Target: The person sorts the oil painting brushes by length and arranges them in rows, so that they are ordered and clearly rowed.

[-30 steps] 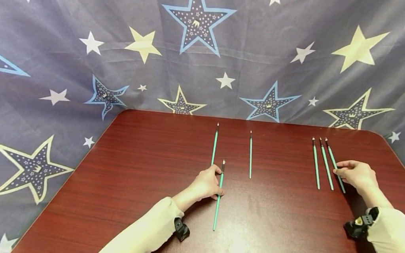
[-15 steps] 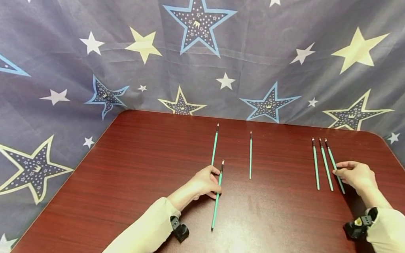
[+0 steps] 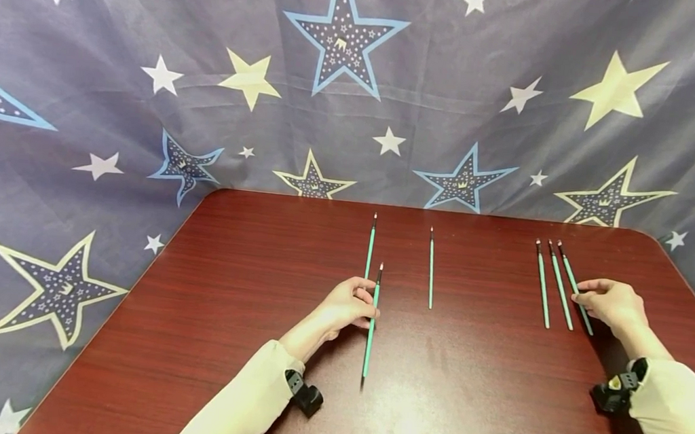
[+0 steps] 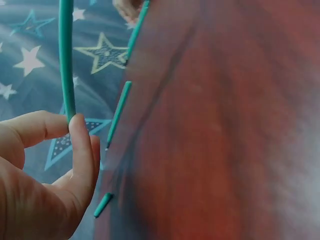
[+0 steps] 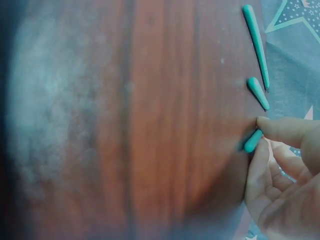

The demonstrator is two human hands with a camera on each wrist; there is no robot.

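My left hand (image 3: 346, 307) pinches a thin paintbrush (image 3: 369, 348) with a turquoise handle between thumb and finger, bristles pointing away from me. In the left wrist view its handle (image 4: 66, 60) stands up from the fingertips. Just behind that hand lies a similar paintbrush (image 3: 371, 249), its lower end hidden by the hand. Over on the right, my right hand (image 3: 613, 307) pinches the handle of the rightmost paintbrush (image 3: 570, 272), which lies on the table. The right wrist view shows the butt of this handle (image 5: 253, 142) poking out between thumb and finger.
Two more paintbrushes, one (image 3: 542, 290) and another (image 3: 561, 292), lie left of the right hand. A single paintbrush (image 3: 431, 271) lies between the hands. The reddish-brown table (image 3: 462, 389) ends at a star-patterned cloth (image 3: 430, 101) behind.
My left hand has moved slightly left and away from me with its paintbrush, which now appears closer to the one behind it. The right hand stays in place on its paintbrush.
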